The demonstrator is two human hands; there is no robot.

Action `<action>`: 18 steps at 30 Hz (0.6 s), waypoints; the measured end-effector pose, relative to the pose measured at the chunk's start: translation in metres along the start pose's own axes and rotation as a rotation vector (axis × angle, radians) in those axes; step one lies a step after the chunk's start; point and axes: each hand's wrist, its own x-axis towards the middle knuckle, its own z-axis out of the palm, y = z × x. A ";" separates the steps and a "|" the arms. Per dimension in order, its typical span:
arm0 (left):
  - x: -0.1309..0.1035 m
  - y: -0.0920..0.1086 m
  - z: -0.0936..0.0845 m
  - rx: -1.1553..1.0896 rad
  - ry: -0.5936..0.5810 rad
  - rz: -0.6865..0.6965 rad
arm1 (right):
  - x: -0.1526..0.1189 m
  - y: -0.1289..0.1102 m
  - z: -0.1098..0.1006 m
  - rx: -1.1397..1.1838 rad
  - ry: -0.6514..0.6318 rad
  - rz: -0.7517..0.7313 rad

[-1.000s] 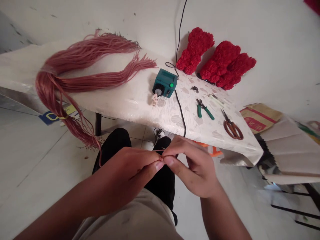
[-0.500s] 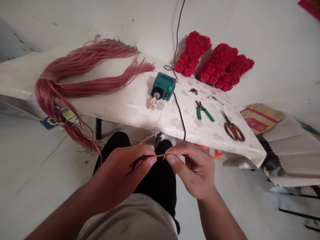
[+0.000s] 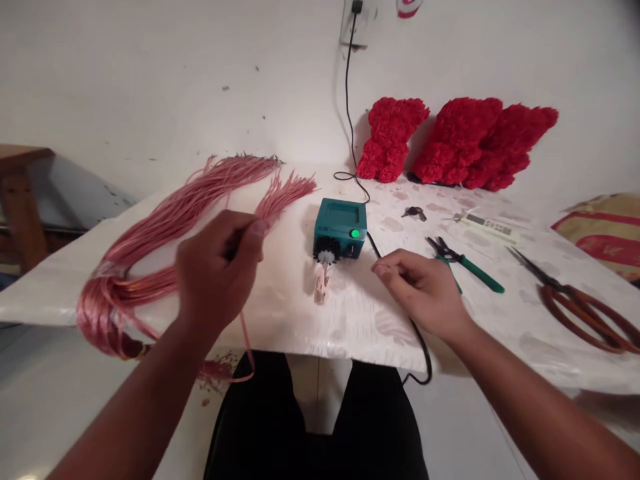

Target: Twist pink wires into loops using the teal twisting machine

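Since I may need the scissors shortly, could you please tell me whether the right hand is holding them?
No, the scissors lie on the table, apart from the right hand.

The desk (image 3: 290, 327) looks glossy, plastic-covered. Cords (image 3: 165, 217) over its front edge shine; red bundles (image 3: 460, 143) along its back edge look rough, matt.

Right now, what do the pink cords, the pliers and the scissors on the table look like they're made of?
Pink cords: probably smooth synthetic, given their soft sheen, though the exact fibre is unclear.
Pliers: likely dark metal at the working end; even green handles suggest plastic or rubber.
Scissors: thin grey blades look like metal; brownish handles could be coated or rusty metal.
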 end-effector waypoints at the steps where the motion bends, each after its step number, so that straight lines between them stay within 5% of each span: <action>1: 0.014 -0.007 0.012 0.011 -0.088 0.044 | 0.014 0.008 -0.001 -0.025 0.006 -0.028; 7: 0.057 -0.055 0.065 0.036 -0.372 0.121 | 0.067 0.053 0.004 -0.080 0.162 -0.027; 12: 0.052 -0.080 0.080 -0.024 -0.562 0.041 | 0.061 0.079 0.010 -0.003 0.165 0.176; 18: 0.051 -0.083 0.087 -0.053 -0.707 -0.021 | 0.063 0.081 0.007 0.056 0.066 0.300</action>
